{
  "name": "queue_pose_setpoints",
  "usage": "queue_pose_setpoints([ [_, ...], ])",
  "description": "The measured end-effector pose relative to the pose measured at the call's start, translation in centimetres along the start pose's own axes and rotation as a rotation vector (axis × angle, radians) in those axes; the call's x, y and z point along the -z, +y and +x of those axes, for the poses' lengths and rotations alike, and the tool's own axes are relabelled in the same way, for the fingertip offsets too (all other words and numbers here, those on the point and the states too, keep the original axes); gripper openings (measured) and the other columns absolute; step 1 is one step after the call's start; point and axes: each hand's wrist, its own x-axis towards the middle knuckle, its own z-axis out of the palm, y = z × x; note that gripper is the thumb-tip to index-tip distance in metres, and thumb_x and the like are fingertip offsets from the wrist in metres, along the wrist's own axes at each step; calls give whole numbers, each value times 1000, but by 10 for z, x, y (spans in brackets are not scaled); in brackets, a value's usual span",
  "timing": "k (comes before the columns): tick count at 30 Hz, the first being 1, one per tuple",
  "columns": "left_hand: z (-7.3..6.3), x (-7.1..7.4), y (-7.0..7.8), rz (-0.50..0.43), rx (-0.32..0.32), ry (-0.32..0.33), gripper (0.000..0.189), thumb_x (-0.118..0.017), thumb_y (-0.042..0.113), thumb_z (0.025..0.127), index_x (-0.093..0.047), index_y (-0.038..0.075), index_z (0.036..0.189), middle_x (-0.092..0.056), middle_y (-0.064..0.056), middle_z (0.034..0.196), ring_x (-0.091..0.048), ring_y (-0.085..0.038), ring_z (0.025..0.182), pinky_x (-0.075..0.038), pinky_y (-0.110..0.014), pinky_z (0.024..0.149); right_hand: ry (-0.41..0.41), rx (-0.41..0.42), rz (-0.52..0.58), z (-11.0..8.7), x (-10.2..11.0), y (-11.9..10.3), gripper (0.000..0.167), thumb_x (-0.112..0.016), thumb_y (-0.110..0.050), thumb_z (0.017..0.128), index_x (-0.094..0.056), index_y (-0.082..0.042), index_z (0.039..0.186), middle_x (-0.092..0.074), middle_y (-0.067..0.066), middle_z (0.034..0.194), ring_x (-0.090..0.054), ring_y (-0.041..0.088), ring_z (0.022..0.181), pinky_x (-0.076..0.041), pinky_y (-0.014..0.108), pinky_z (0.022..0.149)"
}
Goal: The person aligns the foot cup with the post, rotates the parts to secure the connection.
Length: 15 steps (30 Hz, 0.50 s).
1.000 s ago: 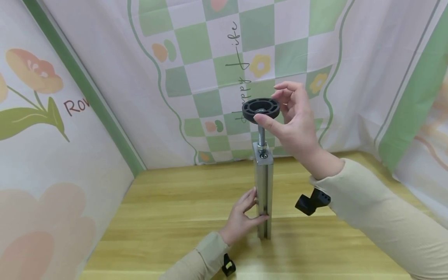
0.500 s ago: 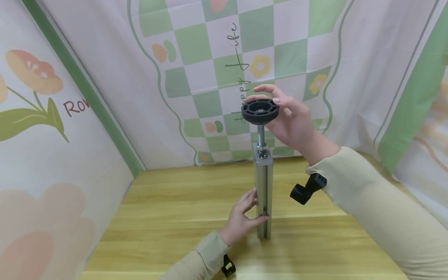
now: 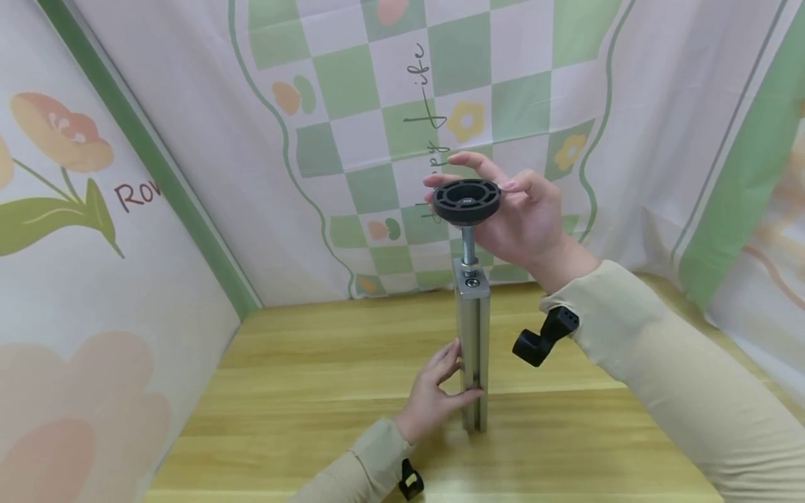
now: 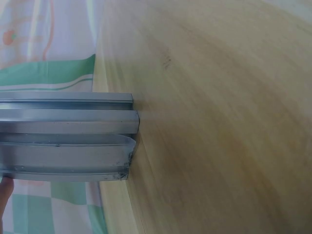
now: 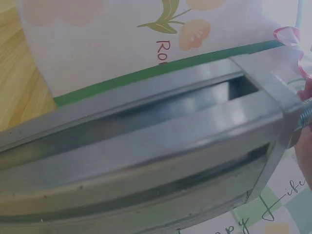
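Observation:
A silver aluminium profile (image 3: 467, 328) stands upright on the wooden table, long slots running down its sides. On its top, an end plate (image 3: 472, 286) carries a threaded rod (image 3: 468, 244) with a nut and a round black levelling foot (image 3: 467, 215). Low on the profile, my left hand (image 3: 430, 399) holds it between thumb and fingers. My right hand (image 3: 518, 216) is around the levelling foot, thumb at its right edge and fingers behind its far rim. The right wrist view shows the slotted profile (image 5: 146, 146) close up; the left wrist view shows its lower end (image 4: 68, 126) on the table.
The wooden table (image 3: 302, 391) runs back to a printed curtain (image 3: 346, 140) with green checks, close behind the profile. Another printed cloth (image 3: 75, 293) hangs at the left. Black wrist mounts sit at the right cuff (image 3: 546, 337) and left cuff (image 3: 411, 480).
My right hand has turned around the levelling foot: its thumb went from the near rim to the right edge, its fingers reach farther left behind. The left hand and profile stay put.

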Motion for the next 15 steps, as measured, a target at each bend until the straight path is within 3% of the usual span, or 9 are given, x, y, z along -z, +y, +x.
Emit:
queue_pose_setpoints([
  [6, 0, 0, -1, 8, -7, -4, 87, -73, -8, 74, -25, 3, 145, -42, -31, 135, -54, -42, 113, -50, -37, 100, -26, -15, 40, 0, -2, 0, 52, -47, -8, 74, -45, -6, 125, -53, 20, 126, -51, 35, 115, -45, 35, 100],
  [15, 1, -1, 0, -9, -8, -8, 84, -72, -9, 74, -26, -2, 144, -41, -32, 135, -53, -43, 115, -49, -34, 101, -72, 19, 53, -1, 1, 3, 48, -47, -7, 73, -47, -1, 121, -54, 20, 119, -52, 33, 113, -43, 33, 105],
])
